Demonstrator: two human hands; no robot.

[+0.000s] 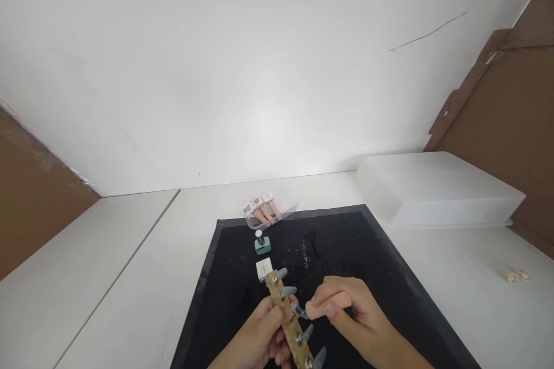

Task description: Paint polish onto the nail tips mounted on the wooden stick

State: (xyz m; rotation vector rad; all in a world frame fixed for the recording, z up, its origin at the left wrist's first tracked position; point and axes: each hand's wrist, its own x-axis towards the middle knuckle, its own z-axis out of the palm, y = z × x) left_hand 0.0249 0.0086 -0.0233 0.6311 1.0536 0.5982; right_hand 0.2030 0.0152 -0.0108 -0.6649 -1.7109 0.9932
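Note:
In my left hand (264,331) I grip a narrow wooden strip (298,350), my fingers wrapped around its middle. Along it, several greyish translucent nail tips (289,290) stick out to the right from round metal knobs. My right hand (352,320) pinches a smooth pink piece (329,304) shaped like a thick handle. The left end of that piece is beside the middle nail tip (299,311); whether they touch I cannot tell. Just beyond the strip's far end is a white square block (264,268) with a small printed mark.
A black mat (346,248) lies under my hands. Near its far edge stand a green bottle (262,245) with a white round top and a clear tray (285,207) holding pink tubes (272,206). At right are a white box (454,190) and small beige pieces (514,275).

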